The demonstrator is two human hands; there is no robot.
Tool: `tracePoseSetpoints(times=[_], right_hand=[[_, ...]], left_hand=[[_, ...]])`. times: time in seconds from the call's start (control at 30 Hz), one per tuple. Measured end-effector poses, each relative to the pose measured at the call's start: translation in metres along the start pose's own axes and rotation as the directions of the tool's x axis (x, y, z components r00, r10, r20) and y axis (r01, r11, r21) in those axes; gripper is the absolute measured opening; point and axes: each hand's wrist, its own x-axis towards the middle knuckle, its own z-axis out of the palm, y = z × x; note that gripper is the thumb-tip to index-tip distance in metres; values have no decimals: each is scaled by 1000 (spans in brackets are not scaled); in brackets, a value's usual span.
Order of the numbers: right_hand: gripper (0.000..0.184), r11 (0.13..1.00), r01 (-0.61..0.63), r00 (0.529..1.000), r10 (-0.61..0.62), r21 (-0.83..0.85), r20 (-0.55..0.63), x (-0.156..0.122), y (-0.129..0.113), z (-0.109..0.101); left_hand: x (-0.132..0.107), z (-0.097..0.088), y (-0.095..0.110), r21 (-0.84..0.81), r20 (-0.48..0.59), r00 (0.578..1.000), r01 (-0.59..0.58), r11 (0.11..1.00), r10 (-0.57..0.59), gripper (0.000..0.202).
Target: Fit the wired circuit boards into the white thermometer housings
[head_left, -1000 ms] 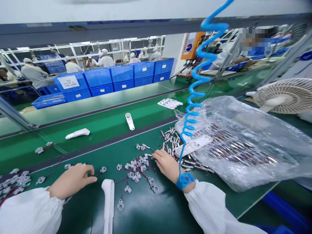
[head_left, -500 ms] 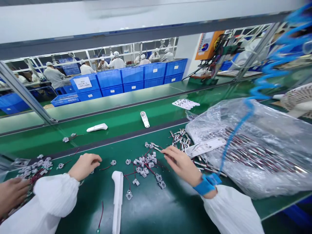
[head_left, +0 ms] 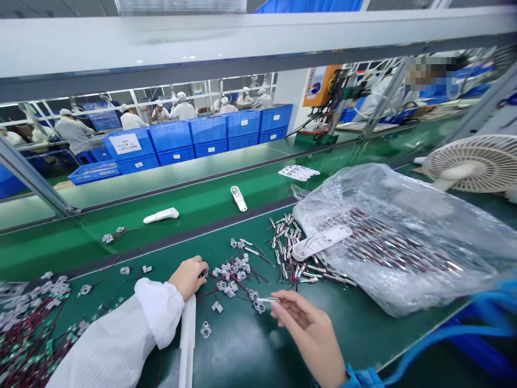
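Head view: right hand point(head_left: 311, 337) pinches a metal-tipped wire point(head_left: 266, 299) within its grip

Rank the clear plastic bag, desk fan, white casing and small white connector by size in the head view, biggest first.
Largest to smallest: clear plastic bag, desk fan, white casing, small white connector. The fan stands farther off, so its true rank is unsure.

And at the bench, we count one left hand point(head_left: 188, 278) and one right hand point(head_left: 311, 339)! Four white plastic casings point(head_left: 160, 215) are in view, with one clear plastic bag point(head_left: 404, 242) and one desk fan point(head_left: 470, 163). Behind them, that's five double stacks of blue crates point(head_left: 173, 143), plus one low blue crate point(head_left: 94, 172)!
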Motion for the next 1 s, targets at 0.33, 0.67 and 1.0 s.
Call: tracePoseSetpoints(times=[0.33,0.67,1.0], right_hand=[[22,968,-183,983,186,170,0,-1,5,0],[23,929,-196,978,207,313,-2,-6,-10,19],[15,799,-84,979,178,595,-101,-20,-78,19]], left_hand=[[-33,-28,-52,-261,-94,981,139,955,-169,42],[-39,-23,-29,-656,-131,942,151,739,-308,19],[-84,-50,63,-999,34,996,36,15,-88,23]])
